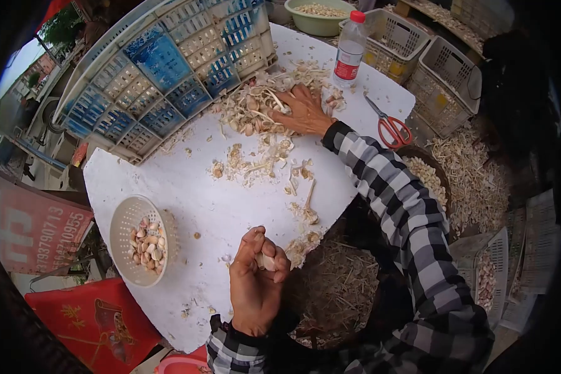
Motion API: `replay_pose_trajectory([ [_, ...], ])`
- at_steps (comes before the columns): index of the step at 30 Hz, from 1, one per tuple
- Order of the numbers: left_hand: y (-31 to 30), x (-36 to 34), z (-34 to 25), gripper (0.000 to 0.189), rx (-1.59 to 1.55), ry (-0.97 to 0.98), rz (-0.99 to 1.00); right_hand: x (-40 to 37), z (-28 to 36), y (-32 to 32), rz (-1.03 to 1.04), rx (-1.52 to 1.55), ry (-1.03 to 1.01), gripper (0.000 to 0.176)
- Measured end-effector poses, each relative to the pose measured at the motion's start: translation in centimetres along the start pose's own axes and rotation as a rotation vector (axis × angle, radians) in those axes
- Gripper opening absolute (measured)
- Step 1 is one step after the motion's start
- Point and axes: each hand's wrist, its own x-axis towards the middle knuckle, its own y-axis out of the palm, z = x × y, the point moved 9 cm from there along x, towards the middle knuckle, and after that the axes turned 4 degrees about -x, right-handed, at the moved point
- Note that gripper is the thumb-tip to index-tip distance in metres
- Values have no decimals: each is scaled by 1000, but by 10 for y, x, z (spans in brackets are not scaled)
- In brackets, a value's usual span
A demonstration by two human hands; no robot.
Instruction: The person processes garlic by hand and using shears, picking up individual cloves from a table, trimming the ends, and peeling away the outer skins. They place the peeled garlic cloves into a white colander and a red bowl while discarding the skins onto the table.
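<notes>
My left hand (257,283) is raised palm up above the table's near edge, fingers curled around pale garlic cloves (267,261). How many it holds is partly hidden. Farther off, my right hand (304,111) lies spread over a heap of garlic (246,106) with dry skins and stalks, touching it. A whitish piece shows between its thumb and forefinger; no firm grip is visible. A white perforated basket (119,249) at the left contains peeled-looking garlic cloves (148,248). Red-handled scissors (391,128) rest near the table's right edge, beside my right forearm.
A blue-and-white plastic crate (162,68) stands tilted at the table's back left. A red-capped bottle (349,53) is behind my right hand. Skins litter the white table (199,187). Grey crates (445,84) and a green basin (318,14) stand beyond. Husks (474,181) cover the ground.
</notes>
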Motion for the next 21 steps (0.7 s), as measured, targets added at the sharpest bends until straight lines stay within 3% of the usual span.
replay_pose_trajectory([
  [10, -5, 9, -11, 17, -67, 55, 33, -84, 67, 8, 41, -95, -436, 71],
  [12, -7, 13, -17, 19, -71, 91, 33, -102, 71, -9, 44, -128, -436, 70],
  [14, -11, 18, -17, 20, -109, 89, 67, -119, 68, -12, 233, 166, -394, 65],
  [16, -11, 24, -20, 20, -93, 126, 52, -130, 59, -21, 197, 138, -407, 57],
  [20, -13, 30, -19, 27, -140, 133, 39, -106, 3, -55, -93, 263, -217, 45],
  [21, -13, 34, -20, 30, -154, 141, 115, -101, -12, -62, -173, 273, -136, 42],
])
